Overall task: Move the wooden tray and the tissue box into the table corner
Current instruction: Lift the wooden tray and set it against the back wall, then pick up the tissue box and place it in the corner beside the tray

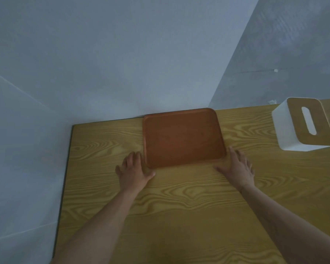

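A reddish-brown wooden tray lies flat on the wood-grain table, its far edge against the back wall. My left hand rests on the table at the tray's near left corner, fingers spread and touching the rim. My right hand lies at the near right corner, fingers apart, fingertips by the rim. Neither hand grips anything. The tissue box, white with a wooden slotted lid, stands at the right, apart from the tray.
Pale walls meet behind the table. The table's left edge runs along the left wall, and the far left corner lies left of the tray with bare tabletop between them.
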A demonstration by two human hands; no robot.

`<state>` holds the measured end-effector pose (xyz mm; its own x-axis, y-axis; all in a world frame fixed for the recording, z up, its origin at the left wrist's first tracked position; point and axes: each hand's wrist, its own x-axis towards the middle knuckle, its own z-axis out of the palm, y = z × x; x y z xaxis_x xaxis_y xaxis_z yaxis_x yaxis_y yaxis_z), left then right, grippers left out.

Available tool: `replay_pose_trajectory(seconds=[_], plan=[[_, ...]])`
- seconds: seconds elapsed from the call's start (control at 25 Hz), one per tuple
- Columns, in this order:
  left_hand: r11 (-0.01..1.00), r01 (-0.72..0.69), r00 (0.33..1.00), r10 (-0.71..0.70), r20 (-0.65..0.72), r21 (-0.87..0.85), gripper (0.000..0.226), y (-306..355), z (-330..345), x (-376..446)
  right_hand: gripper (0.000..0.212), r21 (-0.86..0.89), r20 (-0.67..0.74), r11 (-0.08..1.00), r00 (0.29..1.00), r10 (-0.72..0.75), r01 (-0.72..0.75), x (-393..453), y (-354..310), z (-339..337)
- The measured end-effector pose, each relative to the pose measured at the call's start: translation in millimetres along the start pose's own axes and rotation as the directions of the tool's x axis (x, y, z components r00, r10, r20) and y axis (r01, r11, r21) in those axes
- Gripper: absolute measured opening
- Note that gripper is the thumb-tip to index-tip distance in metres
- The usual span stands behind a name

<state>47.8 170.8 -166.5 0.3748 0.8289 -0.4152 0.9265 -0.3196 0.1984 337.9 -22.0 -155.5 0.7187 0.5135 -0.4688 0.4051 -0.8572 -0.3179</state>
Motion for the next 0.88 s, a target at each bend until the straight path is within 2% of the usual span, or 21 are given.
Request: replay_pose_trajectory(seconds=[0.28, 0.44, 0.52, 0.68, 0.88], plan=[[0.996, -0.033, 0.995, 0.026, 0.099, 0.077, 0.079, -22.2, 9.5, -50.5, 0.076, -0.124, 0.096, 0.992, 0.994, 0.051, -0.039, -63.3, 19.9, 8.6], [0.979, -0.162, 0.981, 0.147, 0.129, 0.121, 0.058, -20.0, 1.4, -62.6, 0.044, -0.174, 0.152, 0.985, 0.988, 0.03, -0.003, -100.3, 22.6, 4.5], [0.963, -0.258, 0.945, 0.234, 0.229, 0.081, 0.057, -6.8, -7.3, -66.9, 0.039, -0.186, 0.143, 0.982, 0.99, 0.003, 0.024, -120.1, 26.1, -3.2], [0.911, -0.411, 0.822, 0.377, 0.427, -0.013, 0.061, 34.5, -23.0, -85.4, 0.039, -0.181, 0.074, 0.98, 0.995, -0.07, 0.083, -157.5, 45.1, -24.7], [0.832, -0.554, 0.769, 0.499, 0.399, 0.026, 0.064, 88.0, -36.2, -117.1, 0.038, -0.096, 0.015, 0.992, 0.997, -0.078, 0.079, -195.8, 90.9, -49.4]])
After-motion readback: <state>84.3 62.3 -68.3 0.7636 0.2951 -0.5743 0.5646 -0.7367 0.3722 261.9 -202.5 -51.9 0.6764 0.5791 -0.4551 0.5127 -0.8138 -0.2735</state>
